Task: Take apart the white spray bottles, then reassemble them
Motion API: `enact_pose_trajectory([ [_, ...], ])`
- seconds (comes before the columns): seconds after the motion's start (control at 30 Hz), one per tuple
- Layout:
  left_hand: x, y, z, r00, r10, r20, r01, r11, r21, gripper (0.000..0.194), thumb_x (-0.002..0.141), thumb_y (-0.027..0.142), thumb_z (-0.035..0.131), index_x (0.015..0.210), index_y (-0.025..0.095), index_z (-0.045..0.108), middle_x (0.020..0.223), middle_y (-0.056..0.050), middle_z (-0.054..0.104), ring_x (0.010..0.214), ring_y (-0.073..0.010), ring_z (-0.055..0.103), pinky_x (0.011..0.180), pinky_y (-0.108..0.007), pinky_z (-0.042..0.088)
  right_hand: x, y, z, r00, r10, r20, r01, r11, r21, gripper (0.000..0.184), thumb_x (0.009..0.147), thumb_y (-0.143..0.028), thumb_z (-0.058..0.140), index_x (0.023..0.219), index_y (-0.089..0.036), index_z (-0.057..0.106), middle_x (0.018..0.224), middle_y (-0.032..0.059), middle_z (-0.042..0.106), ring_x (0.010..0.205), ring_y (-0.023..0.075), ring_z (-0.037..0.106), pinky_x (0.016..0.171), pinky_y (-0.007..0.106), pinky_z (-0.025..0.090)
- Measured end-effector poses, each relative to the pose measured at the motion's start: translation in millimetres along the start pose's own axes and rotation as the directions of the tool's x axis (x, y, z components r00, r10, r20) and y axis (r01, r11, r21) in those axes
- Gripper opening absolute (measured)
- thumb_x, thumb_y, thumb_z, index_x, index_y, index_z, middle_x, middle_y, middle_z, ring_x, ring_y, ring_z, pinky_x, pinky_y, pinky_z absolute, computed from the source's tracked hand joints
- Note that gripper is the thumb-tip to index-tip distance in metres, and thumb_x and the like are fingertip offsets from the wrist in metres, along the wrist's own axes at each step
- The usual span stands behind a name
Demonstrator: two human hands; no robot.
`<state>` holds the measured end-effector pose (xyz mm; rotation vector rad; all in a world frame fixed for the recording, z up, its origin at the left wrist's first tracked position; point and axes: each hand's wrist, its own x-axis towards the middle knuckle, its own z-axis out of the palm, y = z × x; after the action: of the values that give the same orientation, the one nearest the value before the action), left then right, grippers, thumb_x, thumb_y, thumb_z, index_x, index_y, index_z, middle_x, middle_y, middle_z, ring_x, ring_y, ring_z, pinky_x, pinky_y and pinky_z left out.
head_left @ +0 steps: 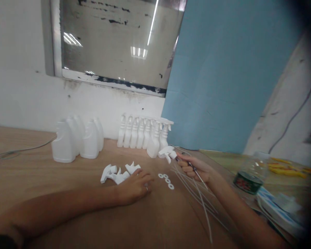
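My left hand lies low over the table with its fingers stretched out, just right of several loose white trigger spray heads. Nothing shows in its grip, though the underside of the fingers is hidden. My right hand is closed around the neck end of another trigger spray head. A slim metal tool, its kind unclear, also sticks out from that hand, pointing down and right. Between the hands lie several small white ring washers. Thin clear tubes spread out below my right hand.
Along the wall stands a row of white spray bottles with heads on. Farther left are several white bottles without heads. At right are a clear plastic bottle with a green label, a power strip and yellow items.
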<state>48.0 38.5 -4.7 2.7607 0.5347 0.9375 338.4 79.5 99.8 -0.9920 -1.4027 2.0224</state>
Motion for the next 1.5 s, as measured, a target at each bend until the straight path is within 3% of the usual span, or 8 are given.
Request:
enact_pose_trajectory([
  [0.2,1,-16,-6.9,0.99,-0.097,-0.1,0.071,0.969,-0.237,0.014,0.091,0.019,0.055,0.085,0.023,0.067,0.126,-0.011,0.062,0.123,-0.0322,0.048,0.111,-0.056,0.018,13,18,6,0.99,0.085,0.112,-0.091,0.994,0.056,0.04,0.099,-0.043,0.051,0.071,-0.02,0.035,0.05,-0.0122,0.023,0.039,0.0038,0.002,0.031,0.011,0.013],
  [0.33,-4,-6,-3.3,0.958,-0.242,-0.151,0.147,0.872,-0.467,0.012,0.084,0.034,0.07,0.089,0.024,0.066,0.108,-0.009,0.062,0.106,-0.028,0.053,0.101,-0.045,0.034,19,23,9,0.973,0.13,0.19,-0.145,0.987,0.069,0.037,0.094,-0.041,0.061,0.074,-0.019,0.04,0.051,-0.0123,0.027,0.039,0.0033,0.003,0.03,0.011,0.011],
  [0.53,-5,14,21.7,0.871,-0.491,-0.014,0.23,0.434,-0.871,0.04,0.09,0.065,0.05,0.092,0.025,0.043,0.083,0.001,0.052,0.055,-0.0111,0.048,0.048,-0.023,0.039,24,34,17,0.941,0.21,0.266,-0.235,0.969,0.068,0.044,0.088,-0.042,0.07,0.068,-0.018,0.038,0.051,-0.0115,0.029,0.039,0.0027,0.009,0.03,0.011,0.01],
  [0.73,0,8,24.0,0.829,-0.551,0.091,0.187,0.121,-0.975,0.05,0.086,0.07,0.052,0.091,0.022,0.043,0.091,-0.001,0.053,0.056,-0.0095,0.054,0.044,-0.022,0.043,30,46,20,0.92,0.278,0.275,-0.305,0.951,0.06,0.037,0.09,-0.04,0.068,0.075,-0.017,0.043,0.055,-0.0106,0.033,0.039,0.0026,0.018,0.033,0.011,0.015],
  [1.03,-1,6,23.3,0.821,-0.546,0.167,0.217,0.028,-0.976,0.05,0.084,0.059,0.067,0.109,0.023,0.043,0.081,-0.002,0.065,0.054,-0.0133,0.06,0.044,-0.022,0.047,24,50,37,0.875,0.361,0.324,-0.368,0.929,-0.042,0.029,0.09,-0.04,0.069,0.097,-0.016,0.055,0.058,-0.0105,0.037,0.038,0.0031,0.019,0.032,0.01,0.016],
  [1.2,-1,6,21.0,0.846,-0.48,0.23,0.279,0.032,-0.96,0.054,0.077,0.037,0.08,0.119,0.013,0.056,0.085,-0.008,0.068,0.054,-0.0128,0.061,0.045,-0.022,0.048,24,53,40,0.861,0.393,0.323,-0.381,0.919,-0.103,0.041,0.089,-0.049,0.067,0.073,-0.018,0.046,0.055,-0.0112,0.029,0.039,0.0026,0.016,0.032,0.01,0.017],
  [1.33,0,6,20.8,0.857,-0.459,0.235,0.271,0.012,-0.963,0.042,0.08,0.035,0.076,0.112,0.012,0.061,0.087,-0.006,0.065,0.058,-0.0132,0.063,0.049,-0.024,0.052,18,43,24,0.934,0.295,0.201,-0.282,0.955,-0.093,0.039,0.09,-0.052,0.066,0.081,-0.015,0.054,0.057,-0.0107,0.028,0.041,0.0033,0.017,0.033,0.01,0.014],
  [1.5,-1,3,23.9,0.849,-0.481,0.22,0.235,-0.029,-0.971,0.034,0.079,0.033,0.069,0.104,0.018,0.053,0.084,-0.003,0.063,0.057,-0.016,0.064,0.045,-0.025,0.051,5,26,0,0.963,0.048,-0.267,-0.117,0.962,-0.248,0.042,0.089,-0.052,0.066,0.107,-0.015,0.06,0.058,-0.0101,0.032,0.041,0.0034,0.026,0.036,0.011,0.017],
])
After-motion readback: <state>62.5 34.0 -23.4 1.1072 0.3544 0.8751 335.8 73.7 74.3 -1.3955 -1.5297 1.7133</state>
